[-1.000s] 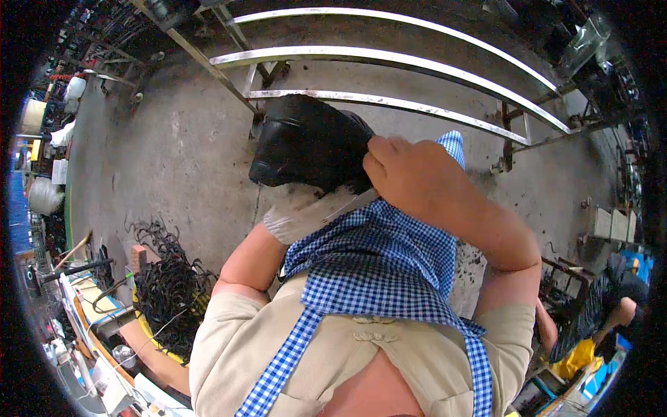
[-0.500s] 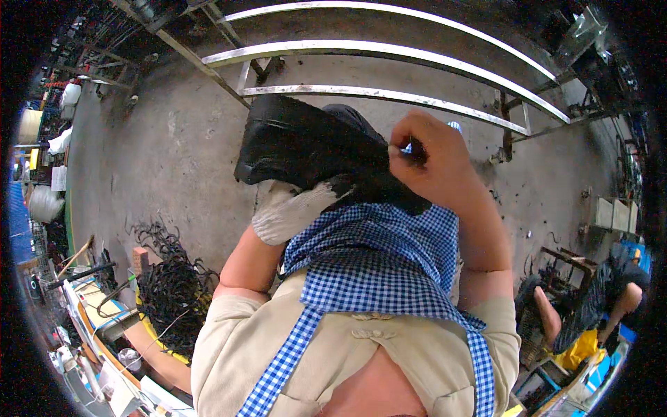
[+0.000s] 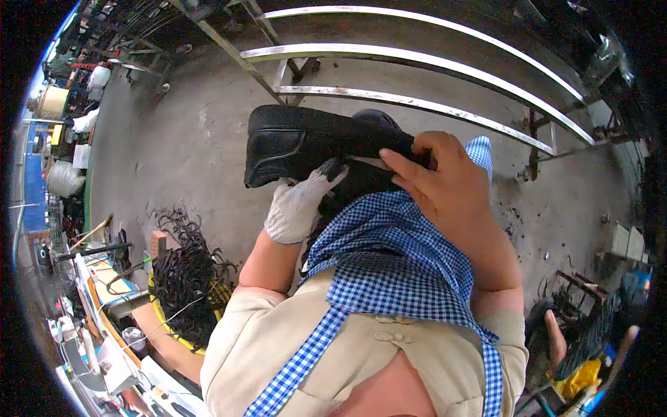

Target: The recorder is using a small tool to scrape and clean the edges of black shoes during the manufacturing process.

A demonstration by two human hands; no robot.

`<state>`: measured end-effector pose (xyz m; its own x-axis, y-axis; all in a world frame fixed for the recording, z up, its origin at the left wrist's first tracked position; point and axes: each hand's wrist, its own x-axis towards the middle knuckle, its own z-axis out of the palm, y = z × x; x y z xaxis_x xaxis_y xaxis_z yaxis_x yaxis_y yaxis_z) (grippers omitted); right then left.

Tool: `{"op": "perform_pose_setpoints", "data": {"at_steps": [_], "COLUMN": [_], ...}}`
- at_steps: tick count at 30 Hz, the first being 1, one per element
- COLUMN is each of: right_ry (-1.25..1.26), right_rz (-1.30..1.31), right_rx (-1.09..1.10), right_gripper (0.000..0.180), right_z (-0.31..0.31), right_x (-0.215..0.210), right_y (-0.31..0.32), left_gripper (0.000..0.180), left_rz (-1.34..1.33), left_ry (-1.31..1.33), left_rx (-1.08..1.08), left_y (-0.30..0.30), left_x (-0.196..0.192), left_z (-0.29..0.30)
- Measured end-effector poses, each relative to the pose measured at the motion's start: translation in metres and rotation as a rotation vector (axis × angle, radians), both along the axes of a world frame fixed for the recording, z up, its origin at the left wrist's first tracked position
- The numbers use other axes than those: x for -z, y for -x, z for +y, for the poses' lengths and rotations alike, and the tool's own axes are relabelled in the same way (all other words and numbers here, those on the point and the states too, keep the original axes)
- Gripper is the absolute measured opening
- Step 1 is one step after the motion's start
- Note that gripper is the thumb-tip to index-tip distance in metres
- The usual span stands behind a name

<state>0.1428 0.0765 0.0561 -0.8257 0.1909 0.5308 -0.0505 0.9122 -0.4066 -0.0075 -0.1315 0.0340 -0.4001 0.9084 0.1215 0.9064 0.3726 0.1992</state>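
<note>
A black shoe [image 3: 278,149], or a shoe-like piece with a curved stitched panel and a thick smooth band along its far side, lies across my lap, its broad end to the left. My left hand [image 3: 300,208] wears a white knit glove with blackened fingertips and grips its near edge from below. Bare, my right hand [image 3: 448,177] is at the right end with fingers bent in a pinch. Between the two hands shows a thin pale blade-like sliver [image 3: 369,162], running from the right fingertips. Its other end is hard to make out. A blue checked apron [image 3: 389,243] covers my lap.
Ahead stands a metal frame with long pale rails [image 3: 417,59]. On my left, curly black strips [image 3: 184,285] heap over a yellow container [image 3: 184,340], beside a cluttered bench [image 3: 104,306]. Another person's arm [image 3: 556,337] and a yellow cloth [image 3: 578,379] are at the lower right.
The black shoe has turned so its stitched panel shows. My right hand has opened out from a raised fist and come down to the shoe's right end. The view has shifted slightly.
</note>
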Motion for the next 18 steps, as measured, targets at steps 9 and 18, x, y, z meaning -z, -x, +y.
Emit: {"op": "perform_pose_setpoints", "data": {"at_steps": [9, 18], "right_ry": [-0.074, -0.058], "right_rz": [-0.130, -0.075], "right_rx": [-0.081, -0.014], "right_gripper": [0.040, 0.043], "right_z": [-0.003, -0.002], "right_x": [0.001, 0.010], "right_y": [0.008, 0.011], "left_gripper": [0.061, 0.052], "left_rz": [-0.128, 0.001], "left_ry": [0.230, -0.110], "left_rx": [-0.083, -0.054], "left_y": [-0.002, -0.004], "left_x": [-0.008, -0.002], "left_z": [0.000, 0.002]}}
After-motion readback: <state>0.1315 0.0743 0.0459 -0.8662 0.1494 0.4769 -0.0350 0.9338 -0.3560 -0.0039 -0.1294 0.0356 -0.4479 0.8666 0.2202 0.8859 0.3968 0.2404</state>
